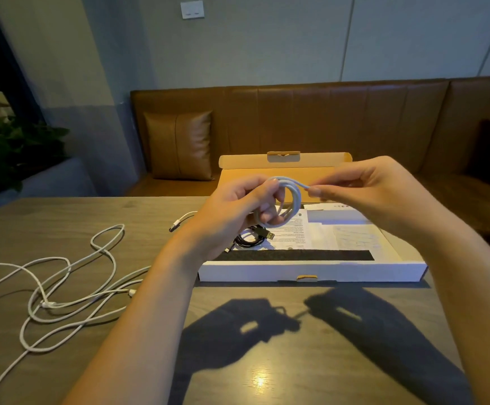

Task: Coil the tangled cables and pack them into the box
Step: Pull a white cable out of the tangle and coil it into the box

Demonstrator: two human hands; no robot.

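Above the open box (311, 271), at my fingertips: left hand (237, 211) curls round a small white coil (289, 200), loops wound about its fingers. Right hand (366, 188) pinches the coil's free end between thumb and forefinger, the other fingers loosely bent. Both hands hang clear of the table (267, 361), their shadows falling on it just below.

Surface: grey wood-grain tabletop, a lamp glint near the front edge. Beyond it, a brown leather bench (325, 118) with a cushion (179, 144), grey wall, a switch plate (192, 9), foliage (9, 147) far left.

Container: shallow white cardboard box, lid (284, 160) folded back upright. Inside lie printed papers (325, 229), a black strip (296, 255) along the near wall, and a coiled black cable (252, 238) with a USB plug, left side.

On the table left of the box, a loose tangle of white cables (62, 287) sprawls to the left edge; one white connector end (176, 223) lies near the box's left corner. Bare tabletop between my forearms and the box's near wall.
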